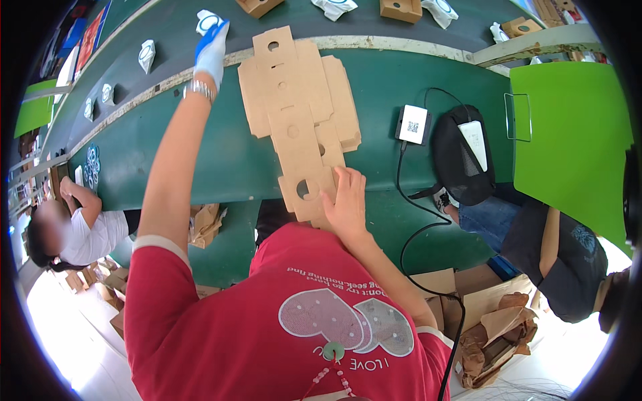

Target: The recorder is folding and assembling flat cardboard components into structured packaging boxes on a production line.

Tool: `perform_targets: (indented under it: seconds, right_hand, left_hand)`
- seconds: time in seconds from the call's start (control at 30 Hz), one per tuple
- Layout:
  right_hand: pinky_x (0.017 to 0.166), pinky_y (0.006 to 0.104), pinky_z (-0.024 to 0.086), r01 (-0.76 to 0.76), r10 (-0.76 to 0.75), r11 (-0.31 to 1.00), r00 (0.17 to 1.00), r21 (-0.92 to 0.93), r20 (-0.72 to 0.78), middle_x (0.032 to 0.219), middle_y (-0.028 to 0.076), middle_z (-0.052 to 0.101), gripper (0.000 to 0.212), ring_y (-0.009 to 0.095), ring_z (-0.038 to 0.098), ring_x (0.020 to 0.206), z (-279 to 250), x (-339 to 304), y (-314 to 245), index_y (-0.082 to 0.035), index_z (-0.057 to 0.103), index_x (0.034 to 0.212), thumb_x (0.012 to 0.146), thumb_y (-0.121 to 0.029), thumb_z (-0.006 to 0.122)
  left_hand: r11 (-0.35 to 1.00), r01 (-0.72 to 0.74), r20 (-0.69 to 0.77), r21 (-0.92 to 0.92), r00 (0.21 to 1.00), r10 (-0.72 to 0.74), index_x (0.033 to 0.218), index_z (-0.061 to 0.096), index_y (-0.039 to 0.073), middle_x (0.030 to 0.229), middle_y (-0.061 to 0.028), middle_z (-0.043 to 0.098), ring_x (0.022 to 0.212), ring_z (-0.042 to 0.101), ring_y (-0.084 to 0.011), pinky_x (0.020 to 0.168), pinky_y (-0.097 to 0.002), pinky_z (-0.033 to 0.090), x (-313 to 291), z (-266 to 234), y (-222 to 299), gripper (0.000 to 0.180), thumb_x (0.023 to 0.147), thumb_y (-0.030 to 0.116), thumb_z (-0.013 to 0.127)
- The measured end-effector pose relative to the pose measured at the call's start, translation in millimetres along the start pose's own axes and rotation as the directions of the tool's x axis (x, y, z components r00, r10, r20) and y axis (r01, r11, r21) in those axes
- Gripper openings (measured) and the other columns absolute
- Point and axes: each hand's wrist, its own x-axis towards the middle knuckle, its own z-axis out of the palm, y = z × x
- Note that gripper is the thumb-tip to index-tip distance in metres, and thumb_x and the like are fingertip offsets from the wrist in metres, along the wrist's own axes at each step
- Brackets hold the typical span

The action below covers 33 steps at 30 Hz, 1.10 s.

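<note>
A flat brown cardboard blank (pixel 297 107) with round holes lies on the green table (pixel 221 154) in front of me. My right hand (pixel 348 200) grips its near end at the table's front edge, fingers on top. My left arm stretches far out to the dark conveyor belt (pixel 167 33). My left hand (pixel 210 50), in a blue and white glove with a metal watch at the wrist, lies on a small white packet (pixel 206 19). The glove hides whether the fingers close around it.
More white packets (pixel 146 55) and small brown boxes (pixel 401 9) ride on the belt. A white device (pixel 413 123) with a black cable and a black mesh pouch (pixel 461 157) lie to the right. A bright green board (pixel 568 147) stands far right. People sit on both sides; cardboard scraps (pixel 495 334) lie below.
</note>
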Motion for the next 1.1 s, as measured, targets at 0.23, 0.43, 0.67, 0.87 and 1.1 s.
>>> perform_targets:
  seconds: [0.23, 0.43, 0.67, 0.87, 1.1]
  right_hand:
    - [0.096, 0.0458, 0.043, -0.044, 0.043, 0.997, 0.999, 0.06, 0.024, 0.116, 0.021, 0.052, 0.047, 0.039, 0.05, 0.11, 8, 0, 10, 0.002, 0.05, 0.121, 0.081, -0.007, 0.072]
    - [0.094, 0.0423, 0.044, -0.292, 0.231, 0.889, 0.951, 0.354, 0.204, 0.11, 0.022, 0.055, 0.038, 0.036, 0.054, 0.107, 34, 3, 19, 0.006, 0.051, 0.116, 0.091, -0.019, 0.065]
    - [0.061, 0.0344, 0.041, -0.429, 0.238, 0.675, 0.896, 0.6, 0.374, 0.07, 0.004, 0.05, 0.036, 0.019, 0.047, 0.064, 6, 0, -44, -0.003, 0.053, 0.087, 0.099, -0.035, 0.061]
    - [0.054, 0.0245, 0.036, -0.691, -0.27, -0.073, 0.708, 0.72, 0.652, 0.065, -0.003, 0.047, 0.024, 0.008, 0.043, 0.056, -66, 20, -51, -0.009, 0.056, 0.089, 0.1, -0.029, 0.06]
    - [0.08, 0.0303, 0.053, -0.572, -0.421, 0.611, 0.35, 0.547, 0.837, 0.106, 0.007, 0.067, 0.048, 0.014, 0.065, 0.097, -119, -16, -109, -0.004, 0.058, 0.118, 0.1, -0.048, 0.055]
  left_hand:
    - [0.77, 0.542, 0.039, -0.335, 0.825, -0.563, 0.127, 0.063, 0.01, 0.112, 0.0001, 0.064, 0.096, 0.06, -0.0113, 0.077, -0.0272, 0.048, -294, -28, -119, 0.042, 0.095, 0.038, 0.067]
    - [0.844, 0.426, 0.105, -0.326, 0.904, -0.415, 0.13, 0.056, -0.001, 0.126, -0.0086, 0.062, 0.114, 0.058, -0.0176, 0.095, -0.03, 0.046, -338, 14, -114, 0.048, 0.096, 0.033, 0.065]
    - [0.873, 0.341, 0.248, -0.347, 0.932, -0.265, 0.126, 0.059, 0.002, 0.11, -0.0074, 0.068, 0.102, 0.062, -0.0145, 0.086, -0.0273, 0.049, -353, 3, -77, 0.042, 0.097, 0.031, 0.066]
    - [0.276, 0.654, 0.588, -0.704, 0.755, -0.29, 0.143, 0.044, 0.002, 0.139, -0.0179, 0.054, 0.125, 0.055, -0.0316, 0.104, -0.0461, 0.047, -324, -41, 4, 0.079, 0.097, 0.066, 0.045]
    - [0.682, 0.012, 0.131, -0.731, 0.984, 0.123, 0.127, 0.061, 0.003, 0.123, -0.0107, 0.065, 0.109, 0.066, -0.0253, 0.095, -0.041, 0.054, -287, -83, 1, 0.035, 0.098, 0.022, 0.06]
